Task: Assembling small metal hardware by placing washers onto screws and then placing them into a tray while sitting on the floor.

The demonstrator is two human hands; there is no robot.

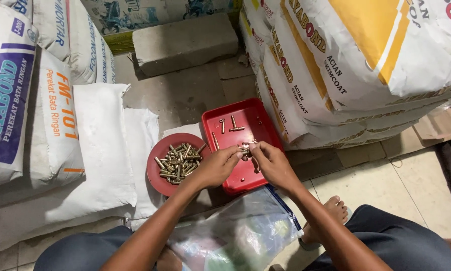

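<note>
Knees in dark trousers frame the bottom edge, and between them lies a clear plastic bag [245, 228] with a blue zip edge, resting on the floor. Just beyond it, the left hand [216, 168] and right hand [271, 163] meet over a red square tray [250, 118], their fingertips pinched together on a small brass anchor bolt [245, 147]; both hands are closed narrowly around it. About 4 more loose bolts [233, 123] lie scattered on the tray's far part. Touching the tray's left side sits a round red plate [157, 178] heaped with brass bolts [179, 163]. Cement sacks [55, 125] flank both sides, and a grey block [185, 42] stands behind. One bare foot [330, 211] rests on the tiled floor.
</note>
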